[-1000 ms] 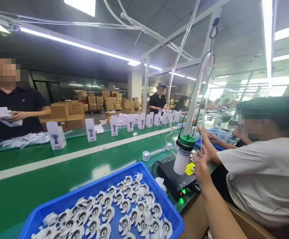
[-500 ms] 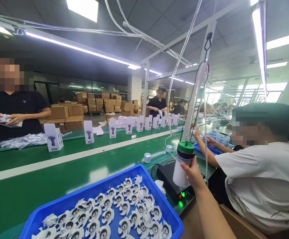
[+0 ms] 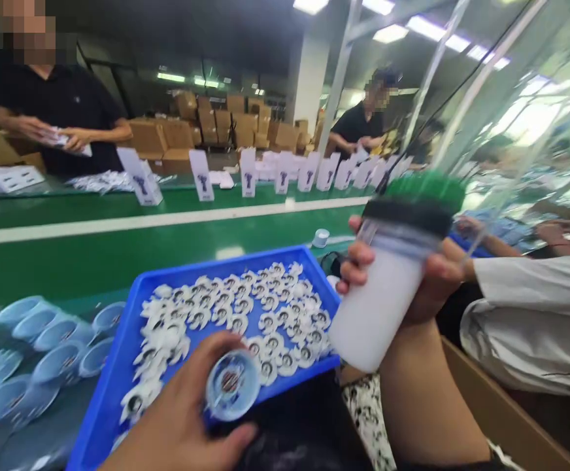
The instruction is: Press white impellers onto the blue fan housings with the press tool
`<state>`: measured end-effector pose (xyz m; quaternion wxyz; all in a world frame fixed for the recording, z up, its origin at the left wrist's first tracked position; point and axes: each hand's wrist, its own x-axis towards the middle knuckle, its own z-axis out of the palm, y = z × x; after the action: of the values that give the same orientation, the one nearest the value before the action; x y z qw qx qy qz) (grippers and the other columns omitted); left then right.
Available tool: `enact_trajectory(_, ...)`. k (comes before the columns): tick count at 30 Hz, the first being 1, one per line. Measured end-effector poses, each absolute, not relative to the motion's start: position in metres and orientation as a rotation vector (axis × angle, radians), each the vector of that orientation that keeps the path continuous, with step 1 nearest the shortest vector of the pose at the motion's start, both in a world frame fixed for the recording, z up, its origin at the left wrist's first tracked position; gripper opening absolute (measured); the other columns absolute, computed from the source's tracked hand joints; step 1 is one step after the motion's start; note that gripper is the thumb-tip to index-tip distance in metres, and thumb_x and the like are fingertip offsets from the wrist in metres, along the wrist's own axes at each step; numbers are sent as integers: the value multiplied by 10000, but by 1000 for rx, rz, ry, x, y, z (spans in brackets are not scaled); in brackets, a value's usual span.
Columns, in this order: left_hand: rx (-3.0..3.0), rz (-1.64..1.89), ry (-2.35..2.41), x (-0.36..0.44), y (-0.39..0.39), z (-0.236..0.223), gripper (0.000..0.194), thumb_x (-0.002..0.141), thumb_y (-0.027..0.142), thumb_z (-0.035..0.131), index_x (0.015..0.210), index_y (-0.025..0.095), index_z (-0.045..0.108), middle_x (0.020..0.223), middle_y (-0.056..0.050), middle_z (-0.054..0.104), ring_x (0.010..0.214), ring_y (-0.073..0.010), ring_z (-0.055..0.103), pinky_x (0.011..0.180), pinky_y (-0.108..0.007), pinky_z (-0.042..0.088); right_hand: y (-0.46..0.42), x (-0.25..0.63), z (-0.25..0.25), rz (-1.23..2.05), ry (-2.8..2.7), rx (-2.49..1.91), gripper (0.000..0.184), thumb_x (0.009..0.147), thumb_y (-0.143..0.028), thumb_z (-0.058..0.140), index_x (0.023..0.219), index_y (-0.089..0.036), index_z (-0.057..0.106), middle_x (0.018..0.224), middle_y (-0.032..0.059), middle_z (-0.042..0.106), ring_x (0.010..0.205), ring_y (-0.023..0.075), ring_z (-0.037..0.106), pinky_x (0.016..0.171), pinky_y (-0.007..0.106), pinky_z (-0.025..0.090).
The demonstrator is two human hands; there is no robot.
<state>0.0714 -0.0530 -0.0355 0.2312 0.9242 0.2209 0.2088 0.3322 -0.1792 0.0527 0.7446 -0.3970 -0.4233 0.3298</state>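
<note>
My right hand (image 3: 439,284) is wrapped round a white bottle (image 3: 380,307) with a green cap and a black collar. The bottle leans, cap toward the upper right, over the right end of a blue tray (image 3: 321,278). In my left hand (image 3: 182,409), thumb and fingers curl round a light blue round housing (image 3: 233,386); its open end faces me and shows a dark reddish part inside. That hand is at the tray's near edge. Many white fan wheels (image 3: 238,324) lie in the tray.
Several light blue housings (image 3: 59,363) stand left of the tray. Another light blue part (image 3: 321,238) sits beyond it on the green belt (image 3: 191,245). White printed boxes (image 3: 248,172) line the far side. A co-worker's sleeve (image 3: 535,288) is close on the right.
My right hand reached the hanging bottle, gripped it and brought it nearer and lower. My left hand has come into view with the housing. The view has tilted down and left.
</note>
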Motion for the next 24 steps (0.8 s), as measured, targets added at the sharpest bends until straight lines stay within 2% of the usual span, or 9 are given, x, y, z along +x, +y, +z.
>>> enact_trajectory(1,2514,541,490,78,-58,-31,818,656,497,804,1359,345,413,1237,-61,639,1091,-290,625,952,-435,528,-172,320,60,716,-936,-796,627,672,-613,671,1179,-268,541,842,-20,525,662,111,558,642,276,550)
enact_trajectory(2,2490,555,410,88,-62,-26,770,686,495,789,1343,325,425,1200,-56,659,1071,-280,637,952,-429,516,-165,309,66,722,-930,-734,633,642,-561,751,1149,-242,546,855,-28,527,682,107,568,652,253,551)
enact_trajectory(4,2450,597,307,108,-68,-15,661,715,480,777,1273,275,490,1157,-55,676,1030,-256,650,910,-382,514,-154,295,76,700,-902,-660,589,677,-519,795,1113,-214,542,873,-27,558,716,123,599,667,245,564)
enact_trajectory(7,2395,725,257,127,-73,-5,468,735,450,763,1103,225,581,977,-36,697,851,-210,657,752,-312,506,-146,288,81,669,-892,-677,496,780,-518,747,1093,-206,522,868,-21,598,716,152,629,679,268,581)
enact_trajectory(9,2378,776,260,130,-77,-3,398,736,444,758,1021,213,604,890,-24,685,767,-193,637,689,-296,483,-145,289,80,699,-903,-745,532,765,-568,743,1074,-208,504,846,-31,597,701,163,628,669,287,582)
enact_trajectory(13,2353,777,287,132,-79,-5,368,721,424,764,977,203,619,872,-23,679,738,-184,619,667,-289,466,-145,290,81,779,-878,-810,621,676,-577,810,1070,-219,490,819,-59,582,691,162,611,648,291,569)
enact_trajectory(15,2331,775,279,134,-78,-6,385,702,403,781,983,197,619,875,-21,679,744,-182,621,672,-285,466,-144,288,82,729,-805,-825,591,684,-560,818,1051,-223,500,774,-63,567,641,145,588,589,273,547)
enact_trajectory(18,2319,778,265,138,-77,-7,406,669,373,811,974,188,616,871,-19,678,744,-180,619,668,-279,463,-142,285,83,680,-730,-889,555,721,-638,755,1006,-226,515,747,-41,551,604,151,573,545,284,538)
enact_trajectory(24,2306,778,272,142,-76,-7,402,669,364,808,972,201,601,873,-13,675,763,-186,627,675,-280,465,-141,287,83,663,-796,-1041,611,786,-728,617,1159,-262,487,849,-7,564,686,187,595,645,308,538)
